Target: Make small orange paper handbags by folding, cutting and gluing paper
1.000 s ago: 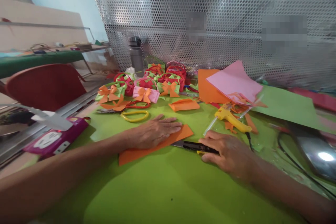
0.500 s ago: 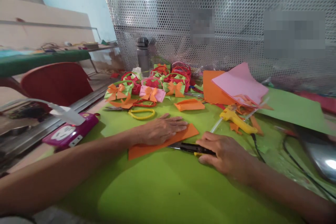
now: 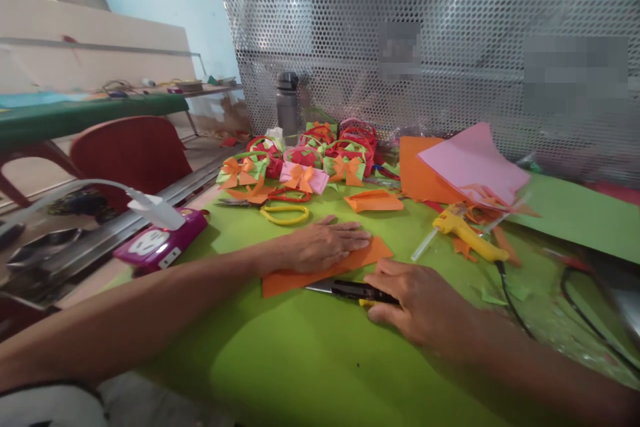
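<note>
My left hand [image 3: 325, 245] lies flat with its fingers stretched out, pressing a folded-looking orange sheet [image 3: 285, 283] onto the green work surface [image 3: 300, 360]. Part of the sheet is covered by that hand. My right hand [image 3: 425, 297] is closed around a black and yellow utility knife [image 3: 357, 290]. Its thin blade points left and lies just along the sheet's near edge; whether it touches the sheet I cannot tell. Beyond my hands sits a smaller folded orange piece [image 3: 374, 201].
Small decorated paper bags [image 3: 304, 177] stand in a cluster at the back, near scissors with yellow handles [image 3: 285, 215] and a bottle [image 3: 287, 107]. Rightward lie a yellow glue gun [image 3: 470, 237] and a pink sheet [image 3: 475, 163]. A purple power strip [image 3: 165, 243] is at left.
The knife in my right hand has slid left along the near edge of the orange sheet. My left hand stays flat on the sheet. The whole view has shifted slightly.
</note>
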Demonstrator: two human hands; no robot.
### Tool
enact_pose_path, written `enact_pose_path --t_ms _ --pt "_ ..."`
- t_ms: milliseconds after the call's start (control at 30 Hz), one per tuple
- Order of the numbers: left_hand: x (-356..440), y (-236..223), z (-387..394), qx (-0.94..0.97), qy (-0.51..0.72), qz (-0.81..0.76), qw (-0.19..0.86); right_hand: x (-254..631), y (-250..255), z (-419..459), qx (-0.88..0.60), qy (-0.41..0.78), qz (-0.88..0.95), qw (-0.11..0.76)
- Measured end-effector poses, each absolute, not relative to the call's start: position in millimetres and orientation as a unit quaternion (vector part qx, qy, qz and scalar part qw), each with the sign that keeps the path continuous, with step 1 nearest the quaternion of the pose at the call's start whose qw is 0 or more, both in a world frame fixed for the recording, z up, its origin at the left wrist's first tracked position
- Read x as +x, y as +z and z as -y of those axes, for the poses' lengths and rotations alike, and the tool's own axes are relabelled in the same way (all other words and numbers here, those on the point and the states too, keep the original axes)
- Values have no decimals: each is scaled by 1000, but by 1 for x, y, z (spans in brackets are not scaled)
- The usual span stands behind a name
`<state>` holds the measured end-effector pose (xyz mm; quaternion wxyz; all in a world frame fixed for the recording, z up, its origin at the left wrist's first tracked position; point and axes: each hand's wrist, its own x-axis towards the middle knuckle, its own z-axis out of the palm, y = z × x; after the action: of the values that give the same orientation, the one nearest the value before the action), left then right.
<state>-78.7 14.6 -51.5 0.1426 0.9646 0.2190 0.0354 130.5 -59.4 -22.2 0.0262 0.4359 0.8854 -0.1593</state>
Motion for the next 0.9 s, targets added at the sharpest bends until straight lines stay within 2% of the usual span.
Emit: enact_pose_path --t_ms 900 --pt "-80 -47 -10 967 40 -212 135 91 -21 70 385 -184 -904 15"
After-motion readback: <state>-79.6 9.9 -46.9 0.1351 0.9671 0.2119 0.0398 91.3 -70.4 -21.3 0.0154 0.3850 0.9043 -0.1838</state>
